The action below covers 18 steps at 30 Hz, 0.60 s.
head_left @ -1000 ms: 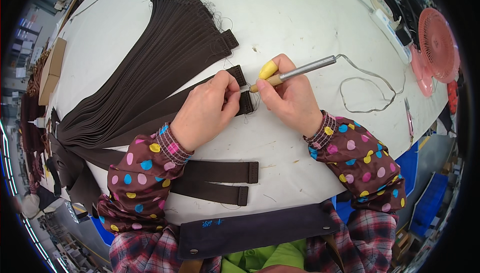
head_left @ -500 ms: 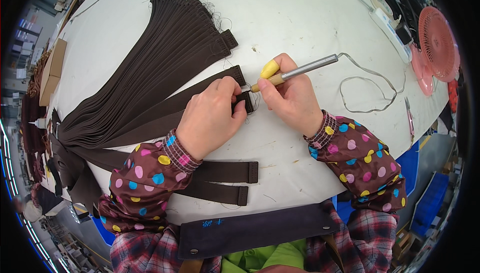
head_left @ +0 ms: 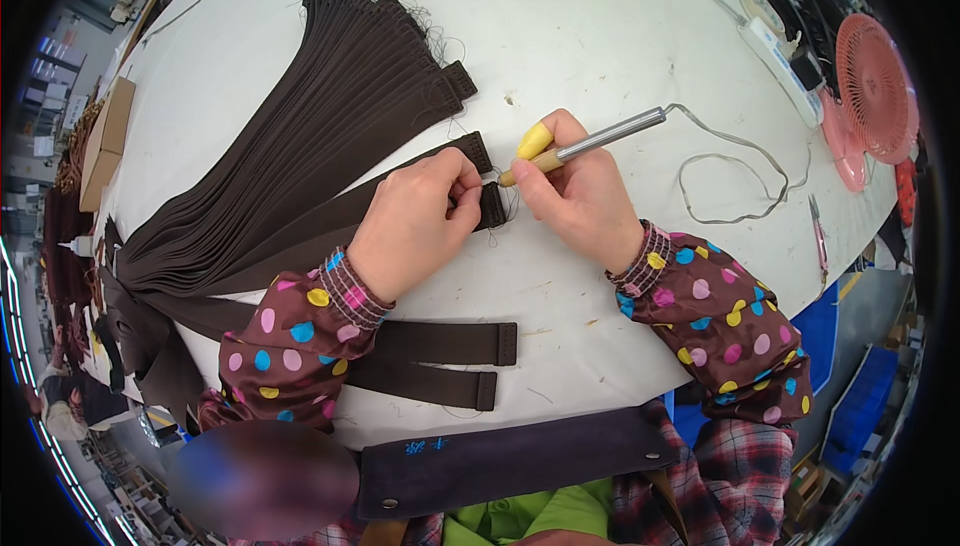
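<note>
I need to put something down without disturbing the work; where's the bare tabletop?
Largest: the white table beyond the right hand, between the fanned dark straps and the white power strip. Smaller, with stray thread: between the two lower straps and the right sleeve. Crowded: left of the left hand, where straps gather.

brown polka-dot sleeves (head_left: 735,331) | yellow fingertip cover (head_left: 535,140) | plaid shirt (head_left: 745,481)

Watching remotely, I am seeing blue handwritten characters (head_left: 427,445) running along the dark fabric flap (head_left: 520,471).
</note>
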{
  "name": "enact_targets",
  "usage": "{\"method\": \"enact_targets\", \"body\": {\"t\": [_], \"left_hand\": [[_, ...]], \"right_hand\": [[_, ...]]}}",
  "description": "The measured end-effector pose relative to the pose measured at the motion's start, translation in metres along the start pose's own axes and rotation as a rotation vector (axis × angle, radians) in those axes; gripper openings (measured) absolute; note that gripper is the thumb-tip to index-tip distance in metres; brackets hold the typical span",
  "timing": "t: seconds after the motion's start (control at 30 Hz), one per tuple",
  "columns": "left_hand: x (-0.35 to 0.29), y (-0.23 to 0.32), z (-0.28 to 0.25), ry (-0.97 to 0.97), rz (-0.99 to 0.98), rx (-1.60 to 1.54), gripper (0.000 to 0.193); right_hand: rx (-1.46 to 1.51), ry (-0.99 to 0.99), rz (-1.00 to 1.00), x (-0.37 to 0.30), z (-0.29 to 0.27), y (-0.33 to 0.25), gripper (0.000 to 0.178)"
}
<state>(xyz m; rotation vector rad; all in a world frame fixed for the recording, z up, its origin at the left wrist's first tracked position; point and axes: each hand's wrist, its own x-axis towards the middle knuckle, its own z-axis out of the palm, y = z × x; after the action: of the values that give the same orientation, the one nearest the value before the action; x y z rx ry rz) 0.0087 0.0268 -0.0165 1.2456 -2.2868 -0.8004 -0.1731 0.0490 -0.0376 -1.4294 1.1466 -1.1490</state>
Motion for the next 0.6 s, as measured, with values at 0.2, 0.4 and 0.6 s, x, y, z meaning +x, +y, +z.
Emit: {"method": "enact_targets", "body": {"t": [0.2,0.4,0.6], "left_hand": [[0.0007,-0.0002,-0.0015,-0.034,-0.030,-0.054,0.008],[-0.0005,-0.0015,0.0001,-0.019,-0.008,-0.051,0.008],[-0.0006,-0.0048,0.0027,0.000,0.004,-0.062,0.008]], "right_hand": [[-0.067,-0.005,-0.021,0.0003,0.0003,0.0018,0.019],[-0.135,-0.002,-0.035,0.0000,0.0007,0.0022,0.020],[-0.170,-0.010,-0.040,0.0006,0.0004,0.0023,0.021]]}}
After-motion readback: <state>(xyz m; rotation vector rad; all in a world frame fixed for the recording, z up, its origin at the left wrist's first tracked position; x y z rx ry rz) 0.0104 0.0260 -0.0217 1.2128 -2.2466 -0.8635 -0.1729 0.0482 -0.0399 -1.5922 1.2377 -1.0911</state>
